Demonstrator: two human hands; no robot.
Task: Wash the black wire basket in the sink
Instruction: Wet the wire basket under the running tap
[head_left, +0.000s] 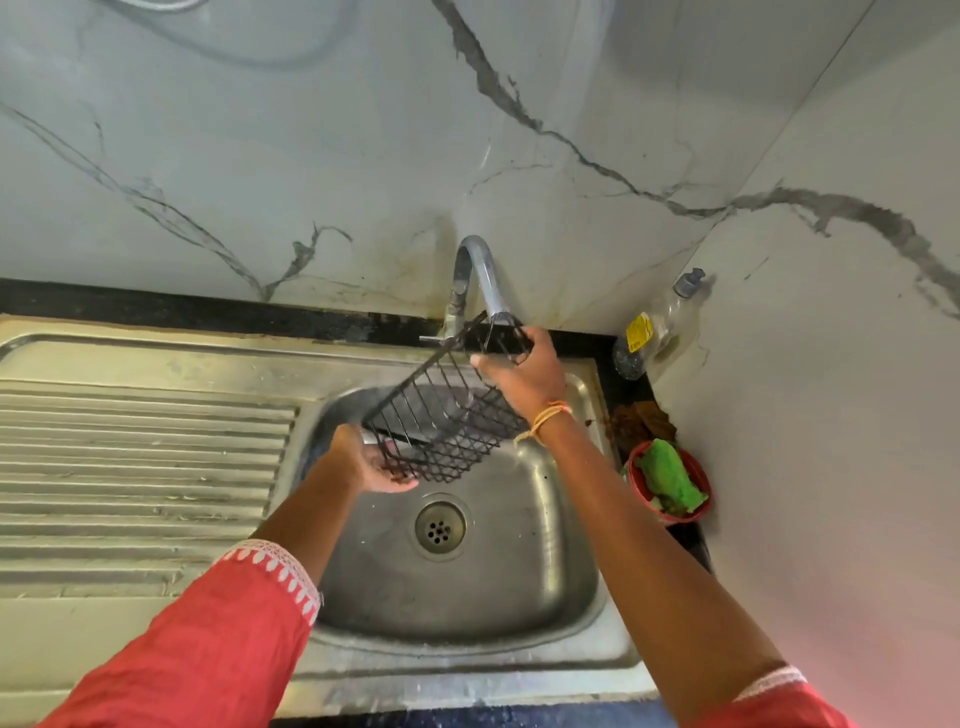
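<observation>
Black wire basket (447, 410) tilted under the tap (480, 275), over the sink (545, 571).
My right hand (524, 374) grips its far end; my left hand (382, 462) cups the near corner, fingers seemingly relaxed.

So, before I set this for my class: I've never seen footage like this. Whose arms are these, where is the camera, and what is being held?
There is no machine here. A person wears a camera on the head, looking down at their own arms. Both hands hold a black wire basket over a steel sink, under the tap. The left hand supports its near end from below; the right hand takes a grip on its far end. Right of the sink stand a clear bottle and a red bowl with a green cloth.
</observation>
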